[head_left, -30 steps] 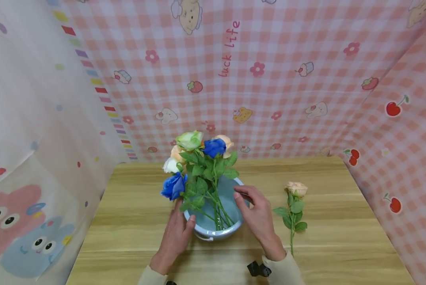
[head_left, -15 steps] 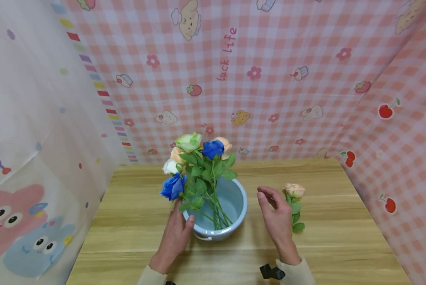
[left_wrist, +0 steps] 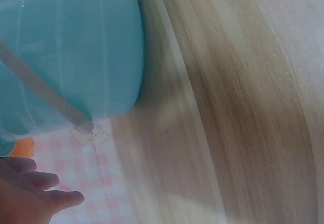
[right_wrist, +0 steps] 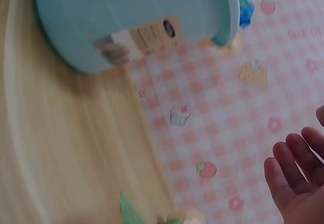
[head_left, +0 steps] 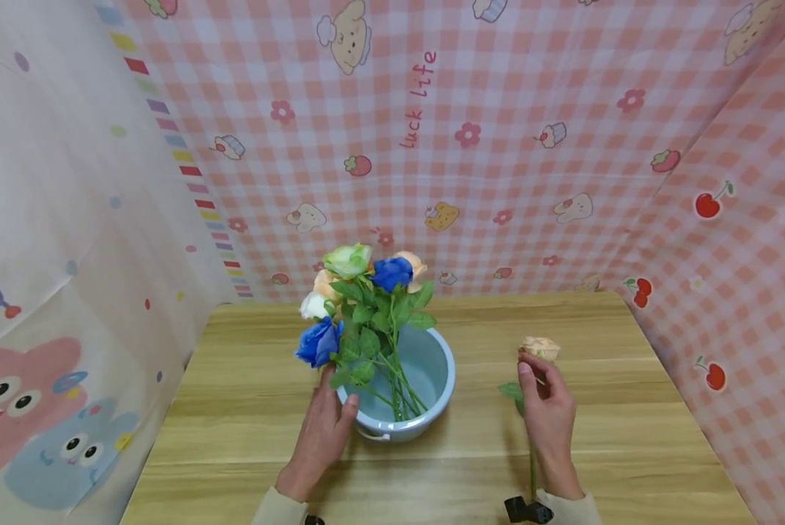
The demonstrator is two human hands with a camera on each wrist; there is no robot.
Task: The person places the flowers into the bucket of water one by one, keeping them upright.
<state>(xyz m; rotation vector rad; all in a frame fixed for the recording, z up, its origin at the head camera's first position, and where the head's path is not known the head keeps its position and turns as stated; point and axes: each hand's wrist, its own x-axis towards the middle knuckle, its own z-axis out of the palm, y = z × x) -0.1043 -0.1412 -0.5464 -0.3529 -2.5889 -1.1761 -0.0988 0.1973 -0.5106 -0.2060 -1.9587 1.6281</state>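
Observation:
A light blue bucket [head_left: 446,390] on the wooden table holds several roses with long green stems, leaning left. Among them are a blue rose [head_left: 318,343], another blue rose [head_left: 392,275], a green-white rose [head_left: 348,260] and a white rose [head_left: 314,305]. My left hand [head_left: 320,437] rests at the bucket's left rim, fingers extended and partly hidden by flowers. My right hand [head_left: 550,415] is over a single peach rose [head_left: 540,348], covering much of its stem. In the right wrist view its fingers [right_wrist: 288,171] look loosely bent, apart from the rose.
The wooden table [head_left: 254,408] surrounds the bucket. A pink checked cloth [head_left: 511,80] hangs behind and on the right, a white printed cloth [head_left: 90,240] on the left. The bucket's pale handle [left_wrist: 43,87] hangs along its side.
My right hand has moved right, from the bucket's right rim to over the lone peach rose. My left hand has stayed at the bucket.

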